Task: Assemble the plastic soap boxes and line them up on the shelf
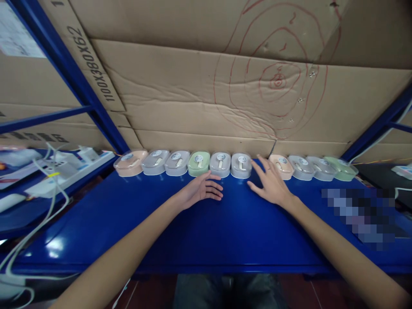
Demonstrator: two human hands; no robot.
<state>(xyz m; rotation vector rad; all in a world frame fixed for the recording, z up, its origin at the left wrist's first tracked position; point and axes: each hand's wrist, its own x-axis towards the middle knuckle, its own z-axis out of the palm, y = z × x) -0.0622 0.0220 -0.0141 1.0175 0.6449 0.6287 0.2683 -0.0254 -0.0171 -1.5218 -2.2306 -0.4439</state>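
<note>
A row of several small lidded boxes in peach, grey and green lines the back of the blue table [206, 231], against a cardboard wall. My left hand [202, 189] hovers empty, fingers apart, just in front of a green box [198, 163] and a grey box [220, 164]. My right hand [271, 182] is spread flat with nothing in it. Its fingertips reach toward the gap between a grey box [241, 165] and a peach box [282, 166].
Large cardboard sheets [225, 94] with red scribbles stand behind the row. Blue shelf posts [74, 81] frame both sides. White power strips and cables [51, 180] lie on the left shelf. A blurred patch covers something at the right of the table.
</note>
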